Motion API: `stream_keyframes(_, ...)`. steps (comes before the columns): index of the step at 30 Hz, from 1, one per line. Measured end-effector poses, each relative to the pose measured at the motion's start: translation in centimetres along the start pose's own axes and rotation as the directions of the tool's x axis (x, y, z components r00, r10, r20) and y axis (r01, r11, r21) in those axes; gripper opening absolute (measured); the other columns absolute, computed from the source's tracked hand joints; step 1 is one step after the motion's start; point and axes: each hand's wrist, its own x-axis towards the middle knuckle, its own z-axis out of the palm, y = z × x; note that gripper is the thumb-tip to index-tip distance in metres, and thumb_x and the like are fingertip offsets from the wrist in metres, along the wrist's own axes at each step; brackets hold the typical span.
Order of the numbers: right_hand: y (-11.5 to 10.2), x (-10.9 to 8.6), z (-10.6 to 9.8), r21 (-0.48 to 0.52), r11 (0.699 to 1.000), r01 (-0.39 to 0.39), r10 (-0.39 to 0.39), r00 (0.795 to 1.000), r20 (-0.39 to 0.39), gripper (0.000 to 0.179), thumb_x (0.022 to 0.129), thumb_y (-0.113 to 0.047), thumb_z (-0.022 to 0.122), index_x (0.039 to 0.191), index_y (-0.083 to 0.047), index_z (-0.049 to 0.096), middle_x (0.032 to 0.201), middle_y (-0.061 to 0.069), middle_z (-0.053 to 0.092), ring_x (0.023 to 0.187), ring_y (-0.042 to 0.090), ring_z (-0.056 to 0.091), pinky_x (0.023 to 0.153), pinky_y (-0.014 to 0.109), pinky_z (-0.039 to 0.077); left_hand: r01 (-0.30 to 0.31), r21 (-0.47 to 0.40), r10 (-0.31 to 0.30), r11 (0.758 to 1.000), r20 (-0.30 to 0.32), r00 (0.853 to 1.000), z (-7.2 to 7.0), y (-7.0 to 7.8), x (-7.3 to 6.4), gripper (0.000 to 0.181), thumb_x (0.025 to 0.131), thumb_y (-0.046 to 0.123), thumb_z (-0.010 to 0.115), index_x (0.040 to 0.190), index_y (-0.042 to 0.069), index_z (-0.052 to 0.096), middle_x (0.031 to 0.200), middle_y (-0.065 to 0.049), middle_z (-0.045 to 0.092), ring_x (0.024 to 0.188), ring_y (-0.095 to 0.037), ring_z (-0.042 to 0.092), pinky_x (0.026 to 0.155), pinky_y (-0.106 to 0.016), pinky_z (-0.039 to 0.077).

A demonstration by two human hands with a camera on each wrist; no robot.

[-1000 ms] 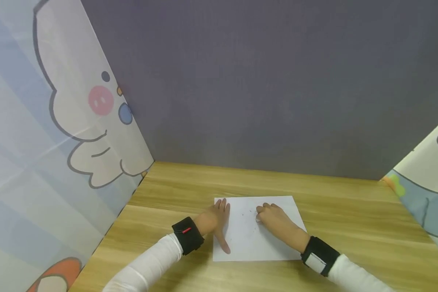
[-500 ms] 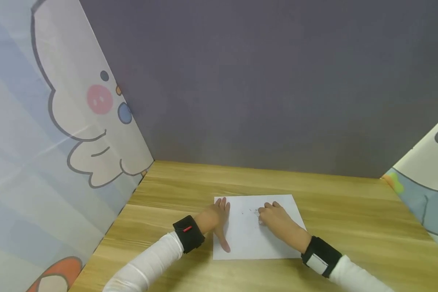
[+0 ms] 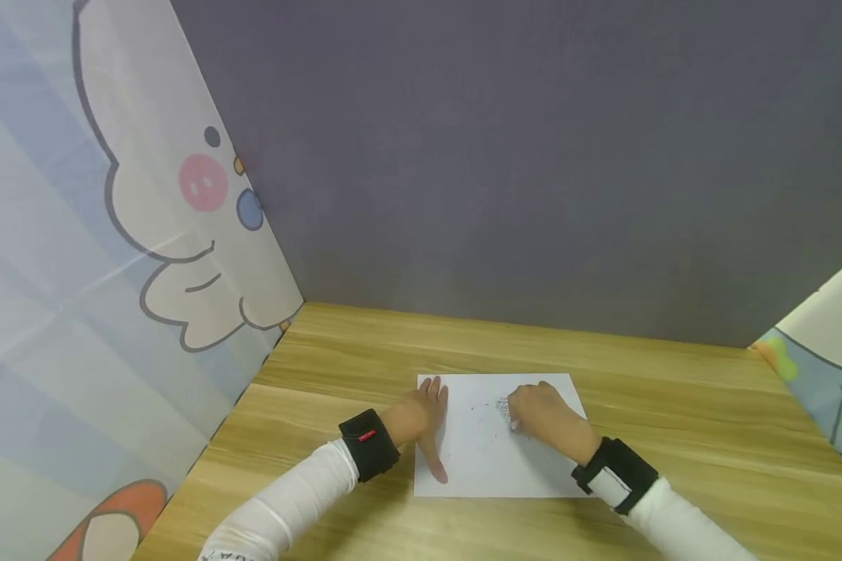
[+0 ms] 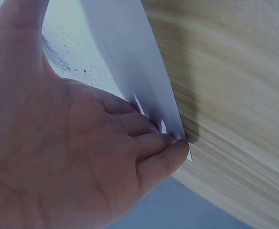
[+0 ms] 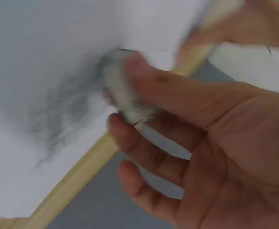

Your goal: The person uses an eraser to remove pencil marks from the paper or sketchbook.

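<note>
Eraser [image 5: 115,83] (pale block, ID from look, blurred): approx. mid-sheet, in R hand. Landmark = paper sheet [image 3: 477,471], flat on wood-grain table [image 3: 351,374].

L to R:
- Cartoon cloth [image 3: 49,327]: well L of sheet.
- L wristband [image 3: 369,444], dark: just off sheet's L edge.
- L hand [image 3: 421,421]: on sheet's L margin, fingers extended, thumb splayed twd sheet's near edge. Grasps nothing; prob. steadying paper.
- Specks [image 3: 472,408], small + dark: scattered on sheet, L of ctr. Crumbs or pencil bits, can't tell.
- Grey patch [image 3: 503,407]: far half of sheet, approx. ctr, scribbly/smudged.
- R hand [image 3: 546,413]: over sheet's R half. Thumb + fingers pinch eraser beside patch; other fingers loosely bent, clear of it. Contact betw. eraser & paper: can't confirm, blur.
- R wristband [image 3: 613,475], dark: covers sheet's near R corner.

Progress (judgement): rubbing looks under way, partway at best. Done: sheet laid flat, eraser in hand, prob. some debris made. Left: patch plainly visible, specks not cleared. Any marks under R hand hidden, so full extent unk.
</note>
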Motion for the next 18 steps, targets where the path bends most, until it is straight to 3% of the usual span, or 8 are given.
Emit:
stream_keyframes(5,-0.1,1.8,1.3,-0.019,0.998,0.056,-0.059,0.984,-0.169,0.012,0.071,-0.01,0.082,0.081,-0.009,0.074,0.078,0.004,0.068,0.071,0.019,0.059,0.063,0.039,0.052,0.014,-0.003,-0.014,1.0,0.001,1.0,0.2,-0.4,-0.8,0.143,0.043,0.09,0.063,0.15,0.01,0.013,0.154,-0.012,0.013,0.136,-0.025,0.013,0.111,-0.03,0.023)
stream_keyframes(7,-0.3,1.9,1.7,-0.042,0.996,0.077,-0.083,0.986,-0.148,0.013,0.071,-0.011,0.082,0.081,-0.009,0.074,0.077,0.003,0.066,0.07,0.018,0.057,0.061,0.037,0.051,0.015,-0.007,-0.015,1.0,0.006,1.0,0.5,-0.6,-0.8,0.143,0.044,0.089,0.063,0.15,0.008,0.013,0.154,-0.013,0.013,0.136,-0.025,0.013,0.111,-0.031,0.023)
stream_keyframes(12,-1.4,1.9,0.2,-0.015,0.997,0.081,-0.081,0.996,0.043,0.017,0.07,-0.015,0.082,0.077,-0.006,0.07,0.074,0.003,0.068,0.067,0.016,0.057,0.067,0.038,0.052,0.019,-0.033,-0.019,0.999,-0.017,1.0,1.6,-1.5,-1.3,0.143,0.044,0.09,0.063,0.15,0.007,0.014,0.154,-0.015,0.013,0.136,-0.027,0.013,0.11,-0.031,0.025)
stream_keyframes(14,-1.3,2.7,-0.1,-0.012,0.996,0.093,-0.093,0.995,0.027,0.015,0.07,-0.014,0.083,0.077,-0.007,0.071,0.076,0.003,0.069,0.068,0.016,0.059,0.069,0.04,0.053,0.021,-0.059,-0.023,0.998,-0.029,0.999,1.7,-1.8,-1.5,0.144,0.043,0.089,0.064,0.15,0.007,0.014,0.154,-0.015,0.013,0.136,-0.027,0.013,0.11,-0.031,0.026)
stream_keyframes(18,-0.4,4.5,1.0,-0.059,0.989,0.134,-0.14,0.985,-0.105,0.009,0.074,-0.013,0.081,0.08,-0.011,0.075,0.08,0.001,0.067,0.074,0.019,0.058,0.07,0.042,0.052,0.019,-0.056,-0.02,0.998,-0.026,0.999,2.2,-1.8,-1.0,0.145,0.043,0.091,0.062,0.15,0.006,0.013,0.154,-0.016,0.01,0.136,-0.027,0.012,0.11,-0.032,0.025)
